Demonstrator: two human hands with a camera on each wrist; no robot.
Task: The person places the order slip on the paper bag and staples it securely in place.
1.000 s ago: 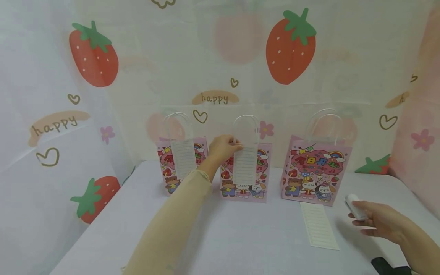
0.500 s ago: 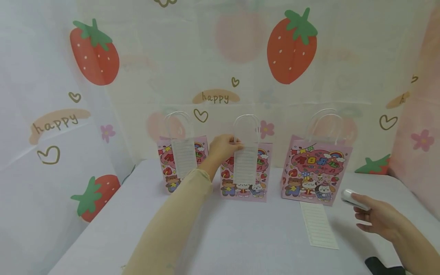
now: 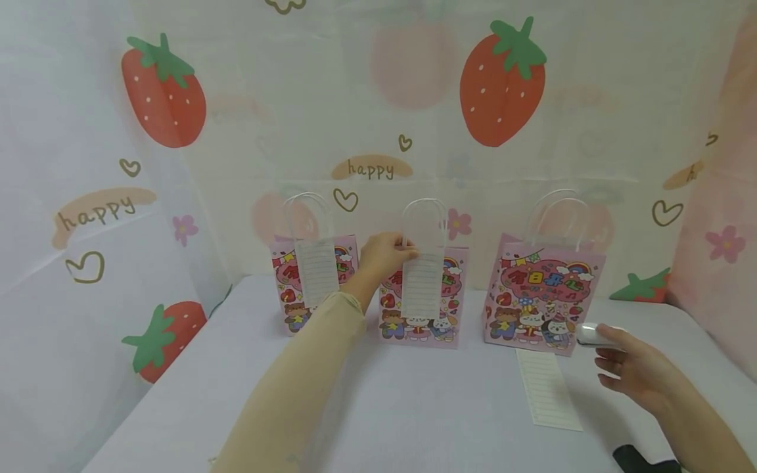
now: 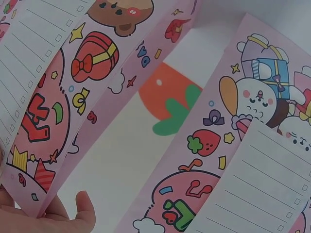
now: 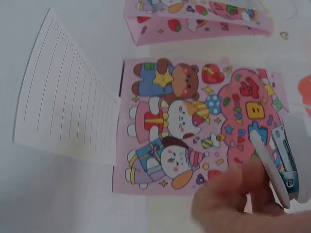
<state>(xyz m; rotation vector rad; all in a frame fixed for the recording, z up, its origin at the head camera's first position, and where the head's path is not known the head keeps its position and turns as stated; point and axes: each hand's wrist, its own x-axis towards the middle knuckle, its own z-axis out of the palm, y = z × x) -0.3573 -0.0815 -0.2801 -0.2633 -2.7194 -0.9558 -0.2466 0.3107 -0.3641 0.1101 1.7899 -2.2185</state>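
Left grip [image 3: 383, 255] pinches paper [image 3: 422, 287] against the middle bag [image 3: 392, 325]; right grip [image 3: 641, 369] holds the stapler [image 3: 595, 336] by the right bag [image 3: 541, 297]. If the pinch loosens, that paper might slide crooked.

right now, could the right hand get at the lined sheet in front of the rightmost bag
Probably yes: the lined sheet lies mostly uncovered near the right hand, though the stapler it holds might get in the way.

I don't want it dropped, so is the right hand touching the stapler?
Touching. The right wrist view shows the right hand holding the stapler, its fingers against the white side with no gap.
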